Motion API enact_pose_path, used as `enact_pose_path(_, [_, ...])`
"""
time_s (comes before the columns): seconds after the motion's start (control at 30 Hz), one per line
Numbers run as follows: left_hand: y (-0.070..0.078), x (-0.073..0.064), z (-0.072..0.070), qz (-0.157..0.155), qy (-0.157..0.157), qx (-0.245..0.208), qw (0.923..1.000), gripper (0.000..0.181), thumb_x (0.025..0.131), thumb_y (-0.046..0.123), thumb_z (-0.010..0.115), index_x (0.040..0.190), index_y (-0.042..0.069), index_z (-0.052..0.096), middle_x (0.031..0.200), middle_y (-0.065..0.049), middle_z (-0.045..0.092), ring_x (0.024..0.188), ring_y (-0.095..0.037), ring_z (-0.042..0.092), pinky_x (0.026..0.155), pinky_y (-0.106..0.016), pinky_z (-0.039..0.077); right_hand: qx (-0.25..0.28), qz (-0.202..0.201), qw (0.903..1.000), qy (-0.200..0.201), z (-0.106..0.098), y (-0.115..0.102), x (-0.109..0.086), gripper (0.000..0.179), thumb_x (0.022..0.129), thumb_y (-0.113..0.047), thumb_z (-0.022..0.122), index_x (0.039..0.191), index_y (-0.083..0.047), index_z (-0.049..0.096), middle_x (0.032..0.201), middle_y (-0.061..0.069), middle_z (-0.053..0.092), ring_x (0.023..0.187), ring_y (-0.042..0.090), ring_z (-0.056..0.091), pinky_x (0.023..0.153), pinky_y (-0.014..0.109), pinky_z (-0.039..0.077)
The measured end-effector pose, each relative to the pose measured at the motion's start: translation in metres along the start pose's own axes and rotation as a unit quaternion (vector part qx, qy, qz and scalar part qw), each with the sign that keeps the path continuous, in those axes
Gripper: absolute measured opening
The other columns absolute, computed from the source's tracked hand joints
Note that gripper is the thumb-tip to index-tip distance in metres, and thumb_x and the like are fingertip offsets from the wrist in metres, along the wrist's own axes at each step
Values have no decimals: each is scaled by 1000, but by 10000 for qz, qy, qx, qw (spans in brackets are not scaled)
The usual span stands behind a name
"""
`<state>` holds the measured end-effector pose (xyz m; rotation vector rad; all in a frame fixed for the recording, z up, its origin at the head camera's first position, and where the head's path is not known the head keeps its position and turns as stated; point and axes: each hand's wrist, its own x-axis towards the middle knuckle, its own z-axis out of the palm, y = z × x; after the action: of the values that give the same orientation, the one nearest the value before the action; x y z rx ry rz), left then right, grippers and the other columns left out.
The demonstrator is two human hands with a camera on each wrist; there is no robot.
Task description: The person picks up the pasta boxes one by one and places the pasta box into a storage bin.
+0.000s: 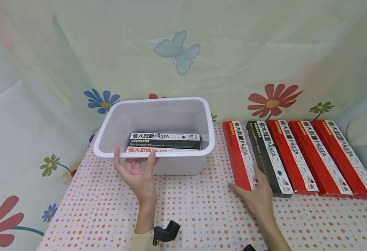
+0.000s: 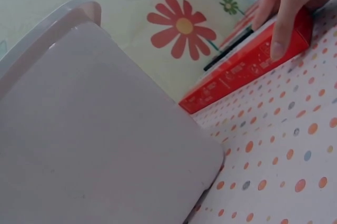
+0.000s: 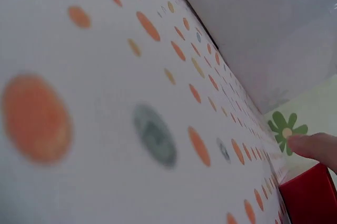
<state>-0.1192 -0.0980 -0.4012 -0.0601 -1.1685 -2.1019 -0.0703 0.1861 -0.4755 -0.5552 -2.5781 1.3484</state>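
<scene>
Pasta box (image 1: 239, 157), red, lies on the bench (image 1: 199, 209) at the left end of the row of boxes (image 1: 268, 158). It runs long from back to front, near end pointing a bit right. The right hand (image 1: 260, 197) pinches that near end in its fingers. The left hand (image 1: 140, 181) has fingers gripping the white tub (image 1: 178, 164) by its rim.

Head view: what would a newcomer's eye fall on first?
Likely the white bin, left of centre, with pasta boxes inside; then the row of five boxes at right, four red, one black. The left hand holds the bin's front rim, the right hand the leftmost red box.
</scene>
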Motion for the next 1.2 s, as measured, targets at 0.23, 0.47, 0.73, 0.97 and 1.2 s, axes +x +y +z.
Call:
enact_pose_path(0.23, [1,0,1,-18,3,-81,10000,102,82,-19,75,163,12,20,134,-26,52,92,-24,65,77,-41,70,174,3,9998,90,2,-2,0,116,78,-18,91,166,-2,17,161,33,33,137,47,41,114,62,40])
enact_pose_path(0.47, [0,0,-1,-54,43,-120,9999,102,82,-20,74,163,14,22,133,-26,52,92,-24,65,79,-43,70,10,-101,9994,322,6,-3,-1,104,80,-7,82,164,1,21,159,33,36,133,50,45,107,64,43])
enact_pose_path(0.73, [-1,-1,-1,-86,-57,-40,9999,103,83,-19,74,163,16,20,138,-26,50,98,-27,65,82,-46,68,269,84,9980,564,5,-3,-7,100,80,-6,81,164,-2,26,159,32,38,133,49,45,106,65,43])
enact_pose_path(0.97, [-1,-2,-1,-145,-24,-45,9999,102,83,-20,73,163,17,21,141,-25,49,102,-28,65,83,-47,68,925,763,9928,30,-10,-12,-21,102,87,-10,82,168,-15,20,165,26,31,146,43,34,119,62,38])
enact_pose_path(1.2, [-3,0,-1,-82,-73,-24,9999,103,83,-19,74,163,16,19,138,-25,50,100,-29,64,84,-49,67,1156,970,9882,-254,-44,-28,-30,98,94,-13,79,167,-32,18,166,18,30,141,33,33,75,-5,41])
